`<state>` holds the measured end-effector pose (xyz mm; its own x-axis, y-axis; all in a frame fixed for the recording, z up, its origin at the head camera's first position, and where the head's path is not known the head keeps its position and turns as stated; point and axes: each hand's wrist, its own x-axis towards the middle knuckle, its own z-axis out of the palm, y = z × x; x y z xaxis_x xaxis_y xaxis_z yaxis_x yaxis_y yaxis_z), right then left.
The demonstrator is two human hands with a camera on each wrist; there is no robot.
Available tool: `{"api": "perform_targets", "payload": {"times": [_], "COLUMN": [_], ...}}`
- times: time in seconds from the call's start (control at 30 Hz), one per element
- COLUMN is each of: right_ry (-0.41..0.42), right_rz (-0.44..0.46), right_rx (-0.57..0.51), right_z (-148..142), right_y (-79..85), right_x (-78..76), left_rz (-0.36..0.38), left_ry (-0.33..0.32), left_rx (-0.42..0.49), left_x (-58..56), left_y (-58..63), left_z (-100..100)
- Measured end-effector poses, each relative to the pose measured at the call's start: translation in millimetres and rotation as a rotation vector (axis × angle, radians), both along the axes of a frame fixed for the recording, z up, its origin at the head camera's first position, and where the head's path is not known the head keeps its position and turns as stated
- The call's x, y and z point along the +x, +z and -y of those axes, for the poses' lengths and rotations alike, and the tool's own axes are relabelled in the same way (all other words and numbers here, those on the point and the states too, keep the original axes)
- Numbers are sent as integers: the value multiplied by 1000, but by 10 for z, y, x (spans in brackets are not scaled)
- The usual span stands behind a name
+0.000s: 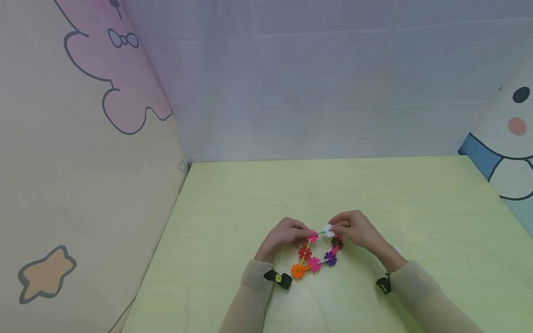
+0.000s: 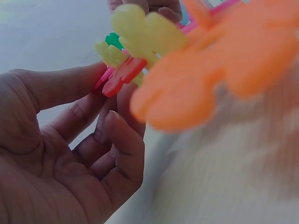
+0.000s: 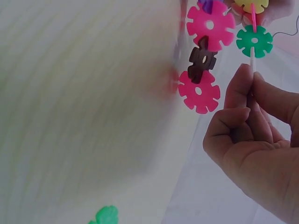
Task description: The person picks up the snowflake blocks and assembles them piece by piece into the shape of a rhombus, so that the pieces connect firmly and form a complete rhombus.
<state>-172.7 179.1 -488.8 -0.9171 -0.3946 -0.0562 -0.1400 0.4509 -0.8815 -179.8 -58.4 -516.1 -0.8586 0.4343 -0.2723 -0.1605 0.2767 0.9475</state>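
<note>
Slotted plastic flower discs are joined into a curved chain between the hands. My left hand [image 1: 285,233] pinches a pink disc [image 1: 312,237] at the chain's upper left between thumb and fingers. With thumb and index finger, my right hand [image 1: 358,229] pinches a white disc [image 1: 329,230], seen edge-on in the right wrist view and slotted into a green disc [image 3: 254,46]. A red disc [image 1: 305,253] and an orange disc [image 1: 297,271] run down the left side. Along the right come a purple disc [image 1: 331,258], a brown disc [image 3: 202,58] and an end pink disc [image 3: 201,95], apart from the white one.
The pale yellow-green tabletop [image 1: 233,199] spreads around the hands. Behind it hangs a plain light cloth [image 1: 316,92], with a cartoon-printed wall [image 1: 91,185] at the left. A green piece [image 3: 107,215] shows at the bottom of the right wrist view.
</note>
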Motion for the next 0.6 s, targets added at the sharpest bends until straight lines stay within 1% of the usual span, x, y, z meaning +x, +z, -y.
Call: {"api": "perform_targets", "payload": {"times": [0.13, 0.3, 0.43, 0.6], "right_ry": [-10, -30, -41, -33], "right_rz": [25, 33, 32, 4], "right_rx": [-20, -6, 20, 53], "right_z": [15, 25, 28, 37], "right_y": [-12, -44, -43, -31], "right_x": [5, 3, 6, -2], "left_rz": [-2, -3, -4, -10], "left_ry": [16, 37, 47, 50], "left_rx": [-5, -19, -37, -46], "left_x": [4, 5, 8, 6], "left_y": [-8, -15, -15, -17], "left_z": [-2, -13, -33, -41]}}
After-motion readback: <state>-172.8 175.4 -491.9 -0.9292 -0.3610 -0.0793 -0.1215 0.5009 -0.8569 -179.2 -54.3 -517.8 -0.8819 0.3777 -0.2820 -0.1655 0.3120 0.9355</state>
